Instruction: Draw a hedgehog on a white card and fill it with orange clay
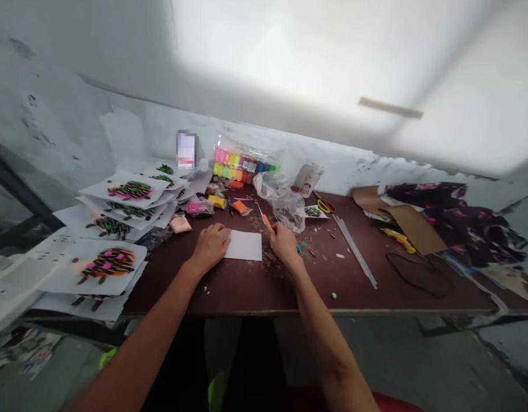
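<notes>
My left hand (210, 247) rests on the table with its fingers bent and close together at the left edge of a blank white paper (244, 246), holding it. Just right of the paper, my right hand (284, 243) is wrapped round the orange handle of a slim tool (266, 220). The tool's thin metal end points up and away to the left; its exact kind is too small to tell. Beyond the paper lie an orange clay packet (240, 207), a yellow clay packet (216, 201) and a peach clay packet (180, 224).
Stacked papers with clay hedgehogs (107, 266) stand at the left. A tray of coloured clay (242, 163), a crumpled plastic bag (285, 200) and scissors (324, 205) are behind. Clear strips (354, 252), brown cardboard (418, 226) and dark flowered cloth (461, 223) lie to the right.
</notes>
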`<action>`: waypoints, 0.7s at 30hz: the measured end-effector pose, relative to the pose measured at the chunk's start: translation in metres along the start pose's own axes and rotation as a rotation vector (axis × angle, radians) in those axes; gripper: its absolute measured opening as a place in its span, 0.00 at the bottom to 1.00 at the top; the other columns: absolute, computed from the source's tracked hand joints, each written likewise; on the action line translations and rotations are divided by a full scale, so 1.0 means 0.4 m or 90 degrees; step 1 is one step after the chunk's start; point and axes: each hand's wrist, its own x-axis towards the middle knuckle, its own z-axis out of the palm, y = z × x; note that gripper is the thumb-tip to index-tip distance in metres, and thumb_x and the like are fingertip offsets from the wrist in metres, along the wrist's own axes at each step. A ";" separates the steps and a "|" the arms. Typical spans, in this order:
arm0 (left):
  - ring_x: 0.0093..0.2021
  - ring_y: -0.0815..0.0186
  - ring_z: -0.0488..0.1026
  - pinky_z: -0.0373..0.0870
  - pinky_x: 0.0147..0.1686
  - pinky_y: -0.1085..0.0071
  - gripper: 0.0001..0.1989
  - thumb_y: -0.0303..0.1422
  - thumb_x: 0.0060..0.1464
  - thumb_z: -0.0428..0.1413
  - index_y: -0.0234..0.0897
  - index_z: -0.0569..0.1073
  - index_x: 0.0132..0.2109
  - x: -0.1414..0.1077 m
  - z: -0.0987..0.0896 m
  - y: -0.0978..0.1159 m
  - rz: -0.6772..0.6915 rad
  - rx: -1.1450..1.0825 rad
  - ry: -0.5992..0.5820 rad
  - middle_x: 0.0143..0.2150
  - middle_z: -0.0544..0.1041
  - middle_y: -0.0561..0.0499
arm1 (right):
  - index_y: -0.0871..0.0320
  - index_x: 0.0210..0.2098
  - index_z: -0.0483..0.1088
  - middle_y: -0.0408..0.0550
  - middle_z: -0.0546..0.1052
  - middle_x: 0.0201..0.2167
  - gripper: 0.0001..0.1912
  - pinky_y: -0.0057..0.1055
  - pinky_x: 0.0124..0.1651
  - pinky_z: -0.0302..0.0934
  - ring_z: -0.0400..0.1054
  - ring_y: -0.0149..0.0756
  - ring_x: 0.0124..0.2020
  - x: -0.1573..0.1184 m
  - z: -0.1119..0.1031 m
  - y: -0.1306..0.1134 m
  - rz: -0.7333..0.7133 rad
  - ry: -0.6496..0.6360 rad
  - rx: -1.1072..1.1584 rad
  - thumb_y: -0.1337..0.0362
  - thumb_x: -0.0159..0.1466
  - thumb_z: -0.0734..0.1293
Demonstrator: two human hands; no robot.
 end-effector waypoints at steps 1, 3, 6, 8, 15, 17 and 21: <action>0.52 0.52 0.73 0.70 0.51 0.57 0.17 0.30 0.61 0.51 0.38 0.78 0.53 0.000 0.000 0.000 -0.002 -0.006 0.002 0.53 0.77 0.42 | 0.59 0.36 0.73 0.51 0.79 0.33 0.09 0.31 0.40 0.63 0.74 0.38 0.35 0.007 0.002 0.003 -0.009 -0.009 0.108 0.62 0.69 0.63; 0.52 0.52 0.73 0.70 0.52 0.56 0.17 0.30 0.61 0.51 0.38 0.78 0.53 0.000 0.000 0.001 -0.008 -0.015 0.006 0.53 0.76 0.41 | 0.57 0.33 0.70 0.45 0.77 0.26 0.10 0.29 0.33 0.63 0.69 0.32 0.26 0.021 0.007 0.002 0.002 -0.047 0.355 0.59 0.68 0.63; 0.53 0.51 0.73 0.70 0.53 0.55 0.17 0.30 0.60 0.51 0.37 0.77 0.54 0.000 0.005 0.002 -0.013 -0.031 0.010 0.54 0.76 0.40 | 0.57 0.33 0.69 0.43 0.77 0.25 0.15 0.26 0.27 0.60 0.65 0.27 0.20 0.037 0.013 -0.017 0.025 -0.142 0.609 0.53 0.58 0.72; 0.54 0.51 0.73 0.70 0.54 0.54 0.17 0.30 0.59 0.51 0.36 0.77 0.53 0.002 0.007 0.001 -0.018 -0.054 0.015 0.55 0.76 0.40 | 0.58 0.32 0.69 0.44 0.77 0.26 0.19 0.25 0.27 0.61 0.65 0.26 0.21 0.043 0.018 -0.037 0.037 -0.182 0.695 0.52 0.53 0.76; 0.57 0.52 0.73 0.68 0.60 0.57 0.26 0.28 0.47 0.55 0.32 0.73 0.56 0.009 0.004 -0.037 -0.048 -0.221 -0.028 0.56 0.76 0.41 | 0.58 0.25 0.66 0.42 0.72 0.19 0.21 0.22 0.23 0.60 0.63 0.25 0.19 0.046 0.068 -0.101 0.074 -0.244 0.736 0.50 0.55 0.76; 0.59 0.51 0.72 0.67 0.62 0.57 0.30 0.28 0.45 0.56 0.32 0.71 0.58 0.007 0.002 -0.056 -0.048 -0.280 -0.049 0.57 0.76 0.42 | 0.57 0.25 0.65 0.37 0.66 0.15 0.21 0.22 0.19 0.55 0.57 0.23 0.15 0.045 0.088 -0.111 0.076 -0.249 0.718 0.49 0.57 0.75; 0.63 0.49 0.69 0.64 0.65 0.55 0.36 0.30 0.42 0.58 0.32 0.68 0.62 0.000 -0.001 -0.085 -0.034 -0.359 -0.086 0.63 0.72 0.40 | 0.58 0.28 0.68 0.35 0.65 0.15 0.22 0.22 0.17 0.53 0.58 0.24 0.14 0.042 0.123 -0.122 0.036 -0.287 0.701 0.45 0.59 0.71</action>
